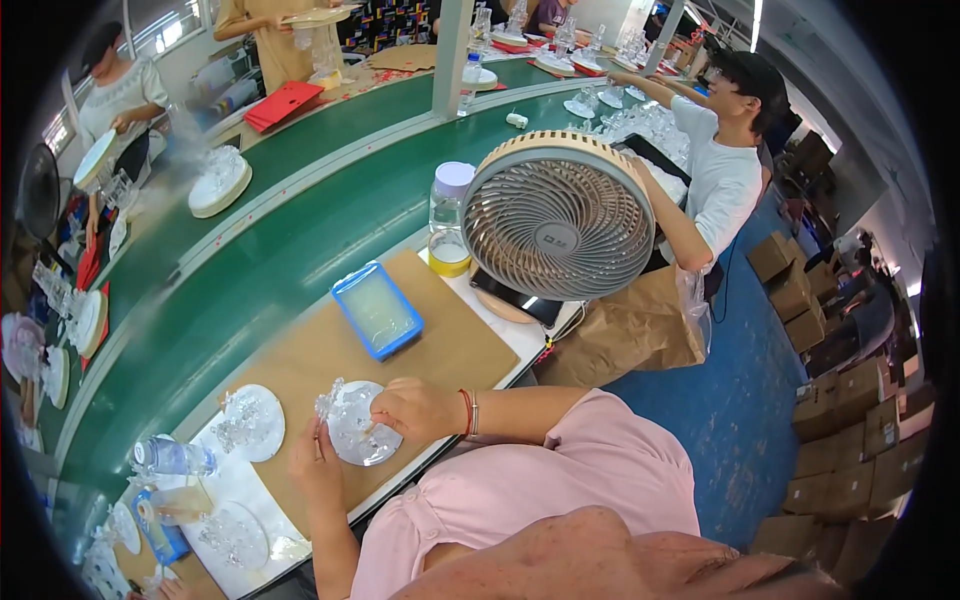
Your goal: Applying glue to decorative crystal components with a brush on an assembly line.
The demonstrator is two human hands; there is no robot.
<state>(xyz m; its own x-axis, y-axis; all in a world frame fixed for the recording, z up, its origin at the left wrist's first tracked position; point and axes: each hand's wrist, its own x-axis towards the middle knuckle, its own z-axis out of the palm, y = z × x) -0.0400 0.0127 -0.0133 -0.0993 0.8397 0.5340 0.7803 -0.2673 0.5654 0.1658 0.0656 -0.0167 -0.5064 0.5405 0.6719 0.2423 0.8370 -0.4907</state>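
In front of me a round whitish disc (362,452) lies on brown cardboard, with a clear, glassy piece (334,397) at its upper left edge. My left hand (315,462) is at the disc's left side, its fingers closed at the rim beside that piece. Over the disc's right part is my right hand (415,408), pinching a small, thin, light-coloured stick (369,431) that points down at the disc. What the stick's tip touches is too small to tell. To the left sits another white disc (262,425) bearing clear pieces.
A blue-rimmed tray (378,310) lies on the cardboard (450,345). Beyond it stand a lidded clear jar (450,195), a yellow tape roll (449,253) and a large fan (560,225). A green conveyor belt (350,215) curves past. A co-worker in white (720,170) is at the right.
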